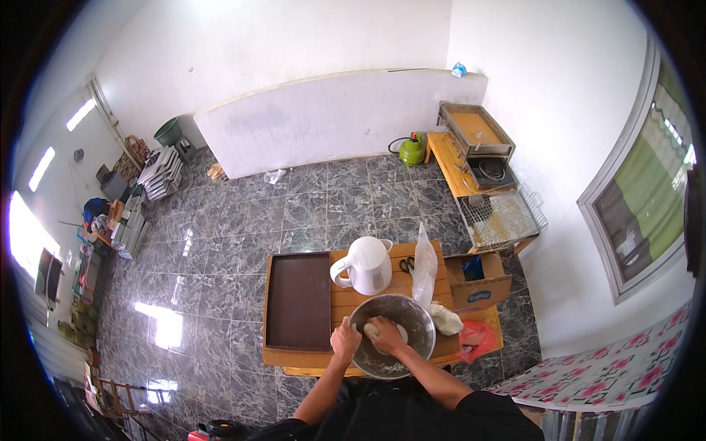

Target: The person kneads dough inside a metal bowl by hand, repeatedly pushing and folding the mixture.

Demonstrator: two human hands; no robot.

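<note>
A metal mixing bowl [421, 323] stands at the front edge of a wooden table [346, 312], floury smears on its inner wall. My left hand [345, 340] is closed round the bowl's left rim. Inside the bowl, my right hand [385, 336] presses into pale dough [402, 333], its fingers curled over it and hiding much of it. Just behind the bowl stands a white electric kettle [369, 264]. A clear plastic bag [423, 268] and a whitish cloth or bag [446, 320] lie beside the bowl on the right.
Left of the bowl lies a dark brown tray [299, 301]. Black scissors [407, 264] rest by the kettle. To the right are a cardboard box [482, 290] and a red plastic bag [478, 338]. Farther off, a green gas cylinder [412, 149] stands beside a low bench with a stove [491, 173].
</note>
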